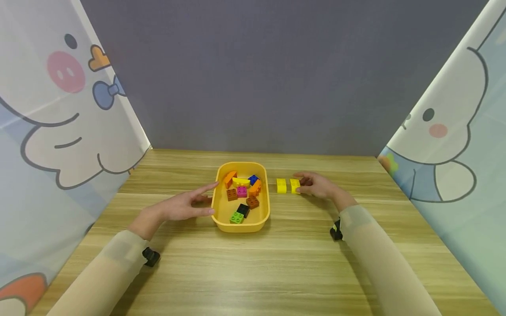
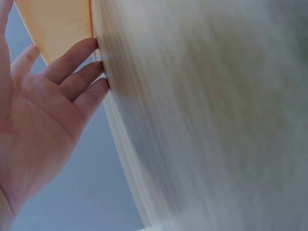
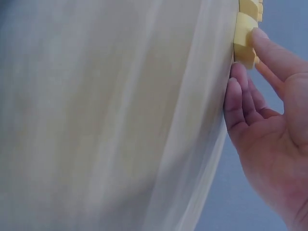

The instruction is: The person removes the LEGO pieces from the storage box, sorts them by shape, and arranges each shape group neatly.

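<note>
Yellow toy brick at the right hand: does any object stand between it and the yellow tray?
Yes, another yellow toy brick stands between the brick at the right hand and the yellow tray.

Left hand (image 2: pixel 45 108) beside yellow tray (image 2: pixel 60 24) and wood-grain tabletop (image 2: pixel 211 115)

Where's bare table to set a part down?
Biggest: tabletop between the sleeves, nearer than the yellow tray. Also bare: right of the right hand. Crowded: the tray's far half, and the strip from tray to right hand, holding two yellow blocks.
</note>
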`<state>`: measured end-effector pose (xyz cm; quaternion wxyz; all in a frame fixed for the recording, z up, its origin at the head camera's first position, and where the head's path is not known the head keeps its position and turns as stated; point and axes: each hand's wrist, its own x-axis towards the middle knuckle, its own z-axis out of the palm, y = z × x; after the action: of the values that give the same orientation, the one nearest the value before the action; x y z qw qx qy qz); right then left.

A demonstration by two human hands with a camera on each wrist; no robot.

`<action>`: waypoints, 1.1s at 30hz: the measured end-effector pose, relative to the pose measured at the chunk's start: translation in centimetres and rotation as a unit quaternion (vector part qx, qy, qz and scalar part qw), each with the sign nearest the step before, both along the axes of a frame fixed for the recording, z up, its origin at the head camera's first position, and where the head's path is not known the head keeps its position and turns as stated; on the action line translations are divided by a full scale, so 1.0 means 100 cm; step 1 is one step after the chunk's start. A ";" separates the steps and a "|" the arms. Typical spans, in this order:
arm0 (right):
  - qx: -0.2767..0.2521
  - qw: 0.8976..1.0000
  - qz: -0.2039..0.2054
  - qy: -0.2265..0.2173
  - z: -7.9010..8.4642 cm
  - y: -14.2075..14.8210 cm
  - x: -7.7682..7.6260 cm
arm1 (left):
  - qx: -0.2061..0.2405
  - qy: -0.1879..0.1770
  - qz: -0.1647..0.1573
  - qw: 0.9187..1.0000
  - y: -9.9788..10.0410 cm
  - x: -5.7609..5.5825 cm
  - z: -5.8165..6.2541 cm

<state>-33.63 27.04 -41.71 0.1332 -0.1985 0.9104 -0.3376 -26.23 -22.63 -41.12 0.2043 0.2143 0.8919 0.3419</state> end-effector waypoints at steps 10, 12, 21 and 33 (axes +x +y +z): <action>-0.033 0.996 -0.020 0.080 0.018 -0.010 0.006 | 0.005 -0.001 -0.002 1.000 0.000 0.001 0.001; -0.042 0.994 -0.013 0.095 0.023 -0.023 0.010 | 0.007 -0.002 -0.001 1.000 0.000 0.001 0.001; -0.078 0.985 0.065 0.141 0.036 -0.096 0.023 | -0.001 -0.002 0.000 1.000 0.000 0.000 0.000; -0.047 0.986 0.102 0.123 0.037 -0.160 0.012 | 0.003 0.000 -0.003 1.000 -0.001 0.001 0.000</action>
<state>-32.45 11.03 -38.04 0.0441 -0.3366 0.8778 -0.3380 -26.16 -22.69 -41.14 0.2050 0.2178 0.8901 0.3437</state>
